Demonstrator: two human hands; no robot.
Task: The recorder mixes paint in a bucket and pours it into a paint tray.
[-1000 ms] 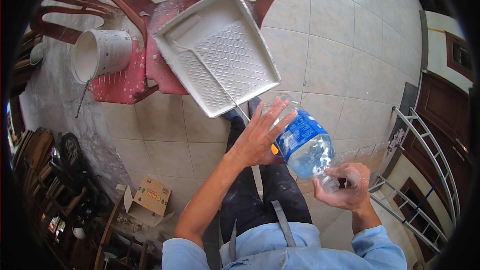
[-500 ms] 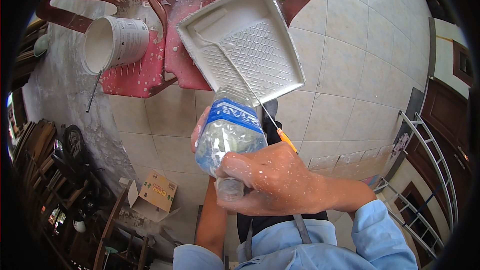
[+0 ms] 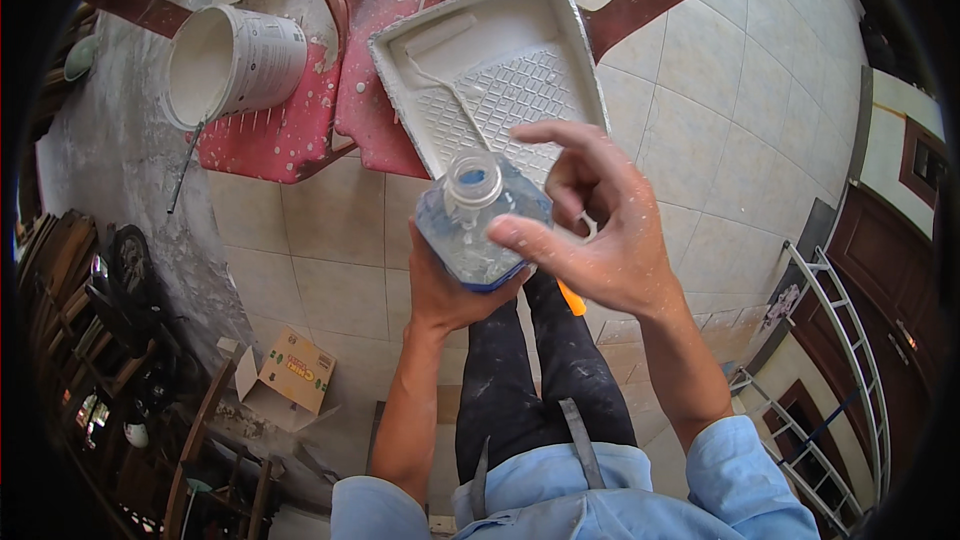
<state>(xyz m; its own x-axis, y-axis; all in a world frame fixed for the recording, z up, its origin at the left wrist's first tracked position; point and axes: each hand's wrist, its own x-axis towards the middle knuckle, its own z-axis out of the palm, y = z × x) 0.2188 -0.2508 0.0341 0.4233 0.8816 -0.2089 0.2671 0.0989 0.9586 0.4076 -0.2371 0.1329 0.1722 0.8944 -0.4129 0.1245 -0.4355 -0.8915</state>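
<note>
My left hand (image 3: 440,295) grips a clear plastic bottle (image 3: 485,245) from below, its uncapped mouth upward. My right hand (image 3: 625,240) hovers at the bottle's right, thumb and index finger apart, other fingers curled; a small pale ring shows by them, and I cannot tell if it is held. Beyond both hands a white paint tray (image 3: 525,40) rests on a red, paint-spattered chair (image 3: 368,130). A roller (image 3: 437,35) lies in it, its orange handle (image 3: 573,300) sticking out behind my right hand.
A white bucket (image 3: 235,70) sits on the left red chair with a dark rod beside it. An open cardboard box (image 3: 285,375) is on the tiled floor (image 3: 700,110) at lower left, near stacked wood and a motorbike (image 3: 130,300). A metal ladder (image 3: 850,340) stands at the right.
The bottle has swung from tilted toward me to upright in my left hand. My right hand has left its neck and risen, fingers spreading.
</note>
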